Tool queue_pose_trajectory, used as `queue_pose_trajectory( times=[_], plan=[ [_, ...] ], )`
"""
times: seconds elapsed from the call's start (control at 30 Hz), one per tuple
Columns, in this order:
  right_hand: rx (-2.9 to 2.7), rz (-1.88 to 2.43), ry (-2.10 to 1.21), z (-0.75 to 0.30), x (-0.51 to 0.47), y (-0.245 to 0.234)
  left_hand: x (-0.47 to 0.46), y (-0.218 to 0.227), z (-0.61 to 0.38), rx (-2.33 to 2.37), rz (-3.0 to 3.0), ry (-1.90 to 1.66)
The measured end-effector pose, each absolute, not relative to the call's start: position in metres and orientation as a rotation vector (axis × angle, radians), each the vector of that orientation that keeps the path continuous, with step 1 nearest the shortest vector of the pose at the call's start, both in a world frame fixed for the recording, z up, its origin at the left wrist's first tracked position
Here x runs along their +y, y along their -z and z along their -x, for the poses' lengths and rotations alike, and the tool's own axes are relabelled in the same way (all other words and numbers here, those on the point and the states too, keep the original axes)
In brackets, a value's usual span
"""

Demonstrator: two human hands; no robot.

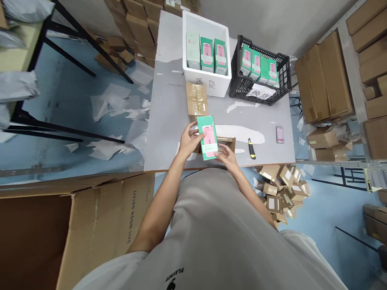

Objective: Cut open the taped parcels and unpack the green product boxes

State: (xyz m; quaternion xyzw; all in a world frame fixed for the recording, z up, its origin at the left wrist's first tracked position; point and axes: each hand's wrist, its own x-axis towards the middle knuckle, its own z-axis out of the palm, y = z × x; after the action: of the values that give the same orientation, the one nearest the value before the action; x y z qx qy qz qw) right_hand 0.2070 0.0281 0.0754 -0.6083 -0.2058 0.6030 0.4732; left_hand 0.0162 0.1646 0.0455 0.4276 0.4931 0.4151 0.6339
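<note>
Both my hands hold a green product box with a pink picture [207, 137] over the near edge of the grey table [169, 121]. My left hand [189, 141] grips its left side, fingers curled round it. My right hand [227, 156] holds its lower right corner. Under the box lies an open brown carton [228, 141], partly hidden. A flat taped cardboard box [196, 99] lies just beyond.
A white foam bin [208, 82] and a black plastic crate [242, 86] at the table's far side hold more green boxes. A utility knife [251, 148] and a small pink item [279, 134] lie to the right. Small cartons [282, 189] are piled on the floor; a large cardboard box [90, 225] stands at the left.
</note>
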Motion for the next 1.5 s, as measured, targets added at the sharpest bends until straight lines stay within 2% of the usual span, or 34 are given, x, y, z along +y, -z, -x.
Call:
queue_pose_trajectory(
  times=[0.17,0.4,0.57,0.87,0.97,1.07,1.17,1.37,1.5],
  plan=[
    [-0.469,1.421,-1.466,-0.208,0.027,-0.076,0.152,-0.054,-0.005,1.073,-0.974,-0.929],
    [-0.181,1.188,-1.643,-0.204,0.022,-0.081,0.106,-0.065,0.004,0.825,-0.714,-0.678],
    [-0.118,1.125,-1.748,-0.196,0.023,-0.080,0.088,-0.068,-0.004,0.873,-0.632,-0.799],
    [-0.823,1.483,-1.229,-0.189,0.038,-0.098,0.085,-0.066,-0.002,1.334,-0.869,-1.023],
    [-0.874,1.552,-1.126,-0.176,0.044,-0.096,0.077,-0.078,-0.007,1.432,-1.112,-1.036],
    [-0.796,1.581,-1.073,-0.175,0.052,-0.084,0.075,-0.088,-0.005,1.303,-1.202,-1.005],
    [-0.699,1.502,-1.164,-0.186,0.055,-0.071,0.078,-0.090,0.004,1.150,-1.033,-0.891],
    [-0.664,1.394,-1.367,-0.199,0.048,-0.065,0.068,-0.089,0.016,1.166,-0.594,-0.651],
    [-0.696,1.401,-1.433,-0.197,0.047,-0.068,0.058,-0.093,0.013,1.219,-0.543,-0.674]
  ],
)
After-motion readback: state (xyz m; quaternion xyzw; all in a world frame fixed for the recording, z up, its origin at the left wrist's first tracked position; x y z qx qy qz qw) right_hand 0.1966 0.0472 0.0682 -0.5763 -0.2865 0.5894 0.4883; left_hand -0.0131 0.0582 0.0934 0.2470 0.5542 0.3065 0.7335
